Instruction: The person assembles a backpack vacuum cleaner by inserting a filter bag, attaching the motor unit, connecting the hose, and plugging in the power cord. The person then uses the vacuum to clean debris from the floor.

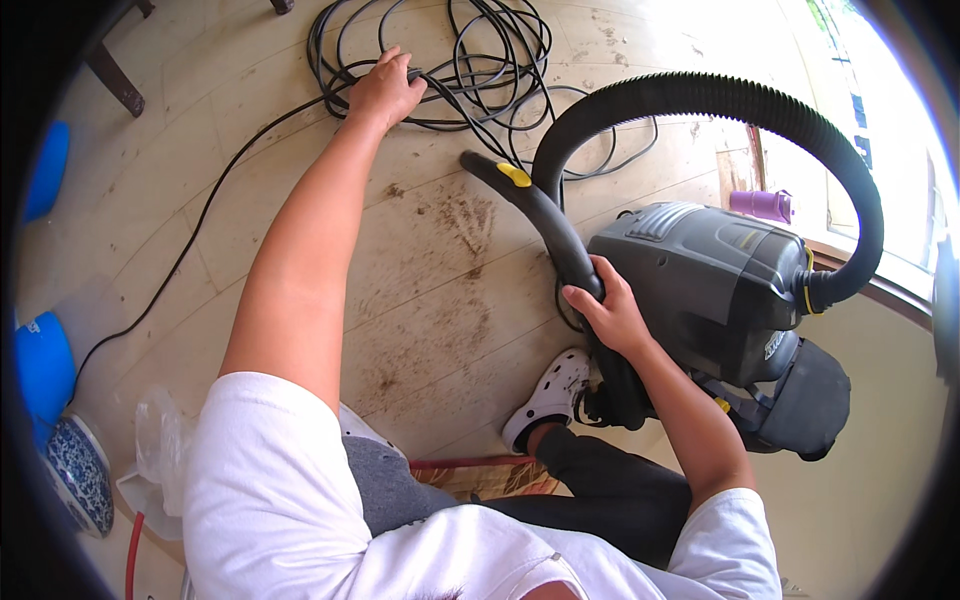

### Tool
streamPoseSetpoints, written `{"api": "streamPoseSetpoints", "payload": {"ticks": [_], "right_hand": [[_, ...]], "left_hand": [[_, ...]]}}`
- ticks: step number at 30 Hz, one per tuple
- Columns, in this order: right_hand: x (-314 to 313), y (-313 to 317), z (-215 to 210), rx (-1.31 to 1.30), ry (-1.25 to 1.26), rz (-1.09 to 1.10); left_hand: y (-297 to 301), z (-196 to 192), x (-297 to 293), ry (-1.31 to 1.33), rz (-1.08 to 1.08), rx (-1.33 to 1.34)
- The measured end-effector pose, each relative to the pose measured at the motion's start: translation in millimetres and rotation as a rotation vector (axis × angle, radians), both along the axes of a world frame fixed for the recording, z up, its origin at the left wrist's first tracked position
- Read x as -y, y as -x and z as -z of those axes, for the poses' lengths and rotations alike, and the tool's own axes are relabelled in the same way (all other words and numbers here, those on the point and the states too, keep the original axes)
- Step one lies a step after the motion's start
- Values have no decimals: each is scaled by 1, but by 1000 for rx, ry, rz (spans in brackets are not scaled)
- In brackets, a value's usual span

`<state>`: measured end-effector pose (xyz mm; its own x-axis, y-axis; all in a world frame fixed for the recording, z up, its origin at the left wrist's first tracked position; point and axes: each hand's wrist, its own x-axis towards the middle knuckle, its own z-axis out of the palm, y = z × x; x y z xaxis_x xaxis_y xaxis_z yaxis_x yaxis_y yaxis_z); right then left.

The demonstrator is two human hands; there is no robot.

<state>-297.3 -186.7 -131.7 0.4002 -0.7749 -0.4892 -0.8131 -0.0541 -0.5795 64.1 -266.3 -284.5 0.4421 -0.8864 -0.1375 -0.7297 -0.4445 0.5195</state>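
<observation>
With my arm stretched far forward, my left hand (pixel 388 92) closes round part of a black power cord (pixel 505 60), whose loose coils lie on the floor. My right hand (pixel 612 312) grips the curved black vacuum hose handle (pixel 540 215), which has a yellow patch near its tip. From there a ribbed black hose (pixel 715 95) arches over to the grey and black vacuum cleaner (pixel 700 270) standing at my right. Straps and a dark padded part (pixel 805 405) sit at the vacuum's near end.
Dirt (pixel 430 335) is scattered over the tiled floor in front of me. A purple container (pixel 762 205) lies beyond the vacuum by the bright doorway. Blue containers (pixel 45 365) and a patterned blue-and-white bowl (pixel 80 475) stand at left. A dark furniture leg (pixel 115 80) is far left.
</observation>
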Motion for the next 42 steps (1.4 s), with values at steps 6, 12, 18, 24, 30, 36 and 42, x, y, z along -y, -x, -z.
{"api": "streamPoseSetpoints", "payload": {"ticks": [6,12,18,24,30,36,42], "right_hand": [[-2,-33,1,20,-96,-60],[11,-48,-25,-17,-259,-136],[30,-52,-64,-156,-356,3],[18,-24,-76,-267,-204,-63],[15,12,-86,-239,-292,46],[-7,33,-83,-257,-384,-116],[-14,40,-80,-339,-349,-301]], "left_hand": [[-7,-1,-15,114,81,-19],[-52,-2,-34,369,149,-35],[-58,-71,-62,87,-15,-648],[-85,-97,-101,-2,-96,-617],[-97,-94,-123,-76,-240,-494],[-105,-72,-130,-258,-245,-418],[-100,-62,-125,-278,-182,-422]]}}
